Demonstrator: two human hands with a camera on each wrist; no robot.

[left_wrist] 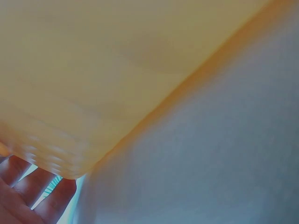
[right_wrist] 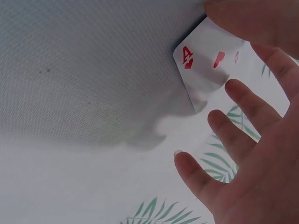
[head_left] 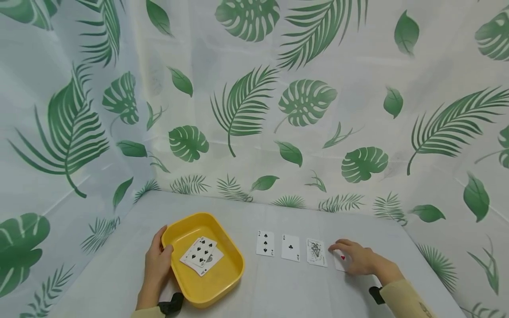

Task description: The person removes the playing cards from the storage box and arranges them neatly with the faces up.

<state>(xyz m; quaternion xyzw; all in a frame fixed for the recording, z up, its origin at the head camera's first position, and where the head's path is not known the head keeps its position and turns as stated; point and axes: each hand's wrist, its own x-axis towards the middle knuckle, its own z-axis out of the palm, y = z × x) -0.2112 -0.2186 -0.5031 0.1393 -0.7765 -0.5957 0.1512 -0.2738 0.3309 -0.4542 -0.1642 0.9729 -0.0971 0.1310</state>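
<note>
My left hand (head_left: 156,260) grips the left rim of a yellow plastic basin (head_left: 234,256), thumb over the edge; in the left wrist view several fingers (left_wrist: 58,198) show beyond the basin's wall (left_wrist: 93,84). Inside the basin lie overlapping playing cards (head_left: 201,252), a spade card on top. Over at the right, my right hand (head_left: 359,258) pinches the ace of hearts (right_wrist: 201,56) between thumb and index finger, the other fingers spread. The card looks slightly bent and partly hidden by the thumb. A face-type card (head_left: 317,252) lies just left of that hand.
Further left in the same row lie an ace of clubs (head_left: 290,247) and a three of spades (head_left: 265,243), face up. A white cloth covers the table (head_left: 286,287). Leaf-patterned curtains (head_left: 246,176) stand behind and at both sides.
</note>
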